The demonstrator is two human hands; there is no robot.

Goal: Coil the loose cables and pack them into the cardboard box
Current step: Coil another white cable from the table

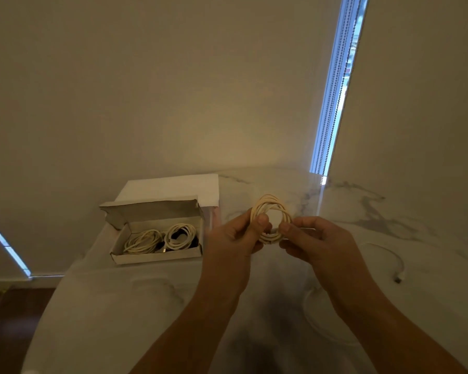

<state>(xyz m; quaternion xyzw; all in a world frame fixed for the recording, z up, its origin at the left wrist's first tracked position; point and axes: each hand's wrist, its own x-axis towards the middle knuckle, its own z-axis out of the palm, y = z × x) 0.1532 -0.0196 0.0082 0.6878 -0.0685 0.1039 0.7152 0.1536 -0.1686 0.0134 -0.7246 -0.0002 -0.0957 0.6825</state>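
your left hand [237, 233] and right hand [312, 238] pinch a round cream cable coil [271, 218]; its plug ends are hidden.

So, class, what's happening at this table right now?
A person holds a coiled white cable above the marble table, the left hand pinching one side and the right hand the other. To the left, the open cardboard box already holds two coiled cables. Another loose cable lies on the table to the right, not yet coiled.
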